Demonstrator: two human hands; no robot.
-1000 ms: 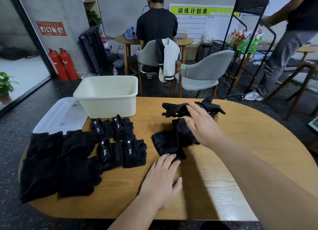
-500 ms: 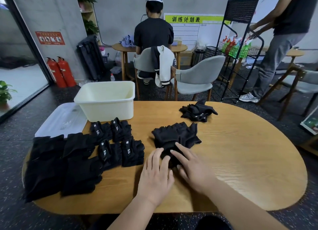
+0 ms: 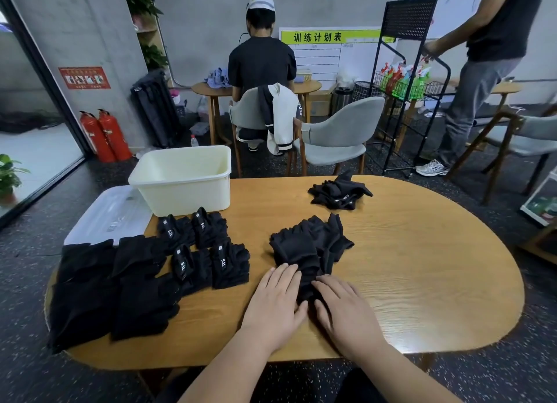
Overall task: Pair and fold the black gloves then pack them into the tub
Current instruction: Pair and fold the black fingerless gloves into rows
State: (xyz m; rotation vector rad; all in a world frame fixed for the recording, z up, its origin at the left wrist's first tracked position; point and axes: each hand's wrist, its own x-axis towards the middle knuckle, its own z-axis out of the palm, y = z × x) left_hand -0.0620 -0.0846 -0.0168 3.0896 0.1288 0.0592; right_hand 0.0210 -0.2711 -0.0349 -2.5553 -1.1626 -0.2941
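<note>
A pair of black gloves [image 3: 310, 246] lies in the middle of the wooden table [image 3: 422, 267], fingers pointing away from me. My left hand [image 3: 275, 303] and my right hand [image 3: 343, 312] lie flat on its near cuff end, fingers spread, side by side. Several folded black glove pairs [image 3: 205, 249] with white labels sit in rows to the left. More loose black gloves [image 3: 339, 191] are heaped at the far side. The cream tub [image 3: 180, 179] stands at the far left, and no gloves show inside it.
Larger black gloves [image 3: 111, 285] are spread at the table's left end. A clear lid [image 3: 111, 212] lies beside the tub. Grey chairs [image 3: 334, 137] stand behind the table. One person sits with their back to me, another stands at a black rack [image 3: 404, 80].
My right hand came back from the far heap to the gloves in front of me. Both hands now press flat on the near end of the pair. The view has tilted slightly.
</note>
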